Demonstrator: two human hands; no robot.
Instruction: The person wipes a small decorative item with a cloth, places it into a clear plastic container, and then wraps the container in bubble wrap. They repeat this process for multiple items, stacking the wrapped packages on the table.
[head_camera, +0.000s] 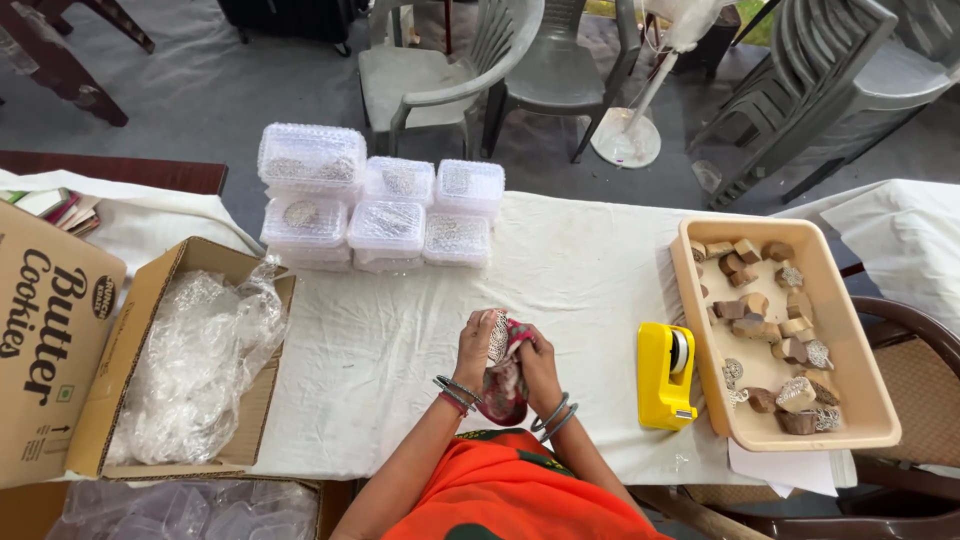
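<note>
Because the left hand (478, 345) pinches the small patterned block (497, 336) and the right hand (537, 362) presses a cloth (505, 385) against it above the worktop (580, 270), a loosened grip could drop it.

Soft patterned cloth (505, 385) bunched in both hands, wrapped on what looks like a carved, silvery-faced block (497, 337). Glossy yellow plastic tape dispenser (665, 375), matt beige plastic tray (850, 340) of rough wooden blocks (760, 320), clear shiny plastic boxes (385, 225), white tablecloth (580, 270).
</note>
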